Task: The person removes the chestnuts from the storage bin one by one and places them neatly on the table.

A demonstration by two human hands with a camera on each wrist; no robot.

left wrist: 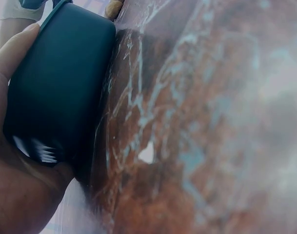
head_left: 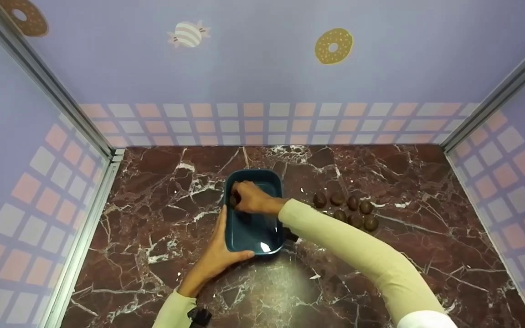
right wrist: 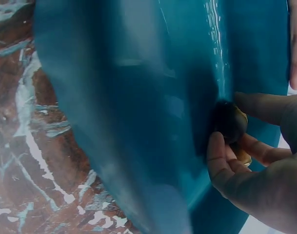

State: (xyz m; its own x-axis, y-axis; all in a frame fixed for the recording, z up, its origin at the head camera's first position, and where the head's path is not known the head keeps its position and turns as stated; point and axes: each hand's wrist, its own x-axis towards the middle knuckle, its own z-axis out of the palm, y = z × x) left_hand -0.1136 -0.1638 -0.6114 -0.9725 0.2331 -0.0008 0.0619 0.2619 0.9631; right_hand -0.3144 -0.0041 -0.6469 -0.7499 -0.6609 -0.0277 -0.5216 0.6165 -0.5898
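Note:
In the head view a deep blue-green rectangular dish (head_left: 251, 234) stands upright on the marbled surface. My left hand (head_left: 220, 248) rests against its near left corner, fingers extended along the left wall and thumb along the near wall. Inside the dish, at the left wall, my right hand (head_left: 255, 200) pinches a small, dark brown, glossy chestnut-like piece (right wrist: 229, 122) between fingers and thumb. Just below that, the right wrist view shows part of a second, yellowish-brown piece (right wrist: 242, 155), mostly hidden by the fingers. The left wrist view has the dish's outer wall (left wrist: 65, 73) beside the left hand.
Several loose brown chestnut-like pieces (head_left: 354, 203) lie on the marbled surface (head_left: 167, 218) right of the dish, partly beyond the right sleeve (head_left: 349, 239). A patterned wall (head_left: 262, 68) closes off the back, with panels at left and right.

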